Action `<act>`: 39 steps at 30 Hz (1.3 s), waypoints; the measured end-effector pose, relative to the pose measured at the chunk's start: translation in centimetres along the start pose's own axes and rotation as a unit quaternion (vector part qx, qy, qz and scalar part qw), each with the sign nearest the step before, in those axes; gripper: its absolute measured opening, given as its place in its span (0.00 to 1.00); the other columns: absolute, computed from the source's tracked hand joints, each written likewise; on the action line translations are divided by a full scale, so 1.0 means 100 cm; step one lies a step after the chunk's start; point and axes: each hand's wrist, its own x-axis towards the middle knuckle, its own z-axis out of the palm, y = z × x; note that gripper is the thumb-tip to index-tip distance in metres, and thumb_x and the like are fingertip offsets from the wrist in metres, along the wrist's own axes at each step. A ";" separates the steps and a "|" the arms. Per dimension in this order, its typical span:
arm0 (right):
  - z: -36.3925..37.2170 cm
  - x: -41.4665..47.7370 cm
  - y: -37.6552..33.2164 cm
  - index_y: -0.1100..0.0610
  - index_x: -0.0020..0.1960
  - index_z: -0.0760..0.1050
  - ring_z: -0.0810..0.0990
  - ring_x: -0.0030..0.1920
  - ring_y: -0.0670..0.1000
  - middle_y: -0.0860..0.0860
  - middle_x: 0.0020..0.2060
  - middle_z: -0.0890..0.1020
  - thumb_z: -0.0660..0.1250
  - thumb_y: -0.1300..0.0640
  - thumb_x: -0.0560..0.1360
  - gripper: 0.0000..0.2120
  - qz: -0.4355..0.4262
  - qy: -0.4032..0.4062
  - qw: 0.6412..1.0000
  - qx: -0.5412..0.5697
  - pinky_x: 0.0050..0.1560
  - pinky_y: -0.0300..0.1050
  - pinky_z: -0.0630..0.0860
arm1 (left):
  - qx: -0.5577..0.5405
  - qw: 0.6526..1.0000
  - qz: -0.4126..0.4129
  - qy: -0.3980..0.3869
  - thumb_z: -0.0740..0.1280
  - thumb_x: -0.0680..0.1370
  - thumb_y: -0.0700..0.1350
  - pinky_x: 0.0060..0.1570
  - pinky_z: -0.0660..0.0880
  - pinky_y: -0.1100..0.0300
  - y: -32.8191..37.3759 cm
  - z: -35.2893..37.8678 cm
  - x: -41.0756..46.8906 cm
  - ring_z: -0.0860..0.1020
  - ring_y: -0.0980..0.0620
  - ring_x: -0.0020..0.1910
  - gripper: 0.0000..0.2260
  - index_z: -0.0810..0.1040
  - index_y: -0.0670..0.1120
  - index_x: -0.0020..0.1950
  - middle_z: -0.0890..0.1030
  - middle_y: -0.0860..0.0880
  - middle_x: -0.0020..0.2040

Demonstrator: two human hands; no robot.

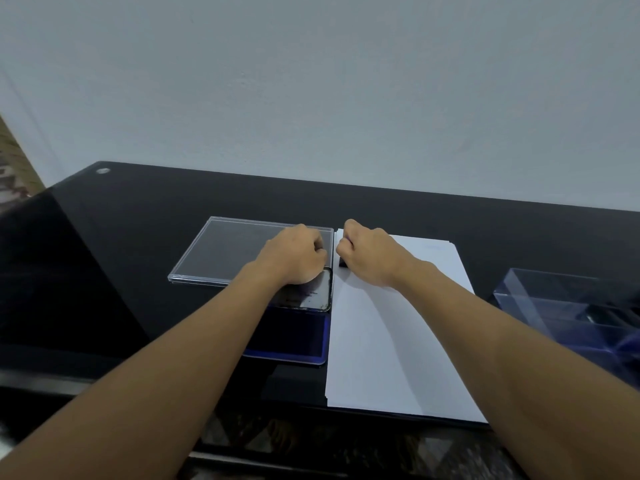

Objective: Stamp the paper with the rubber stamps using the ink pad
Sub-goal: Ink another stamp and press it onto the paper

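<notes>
A stack of white paper [381, 341] lies on the black table. Left of it sits the ink pad [294, 344], a blue tray with a dark inked surface, its clear lid [228, 251] folded open toward the wall. My right hand [372, 256] grips a small black rubber stamp [342, 263] and holds it down on the paper's far left corner; only the stamp's lower end shows below my fingers. My left hand [294, 256] rests as a curled fist on the far end of the ink pad, by the lid's hinge. Nothing shows inside that fist.
A clear plastic box [554, 306] with dark stamps inside stands at the right, beside the paper. The glossy black table [121, 271] ends at a pale wall behind. The front edge runs just below the paper.
</notes>
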 end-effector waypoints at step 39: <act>-0.032 -0.013 -0.007 0.56 0.43 0.70 0.76 0.42 0.56 0.53 0.41 0.79 0.55 0.52 0.80 0.11 0.040 0.099 0.990 0.093 0.41 0.50 0.70 | -0.017 0.998 -0.034 0.054 0.60 0.82 0.46 0.59 0.73 0.53 0.022 -0.050 -0.043 0.75 0.50 0.60 0.11 0.79 0.47 0.60 0.77 0.51 0.63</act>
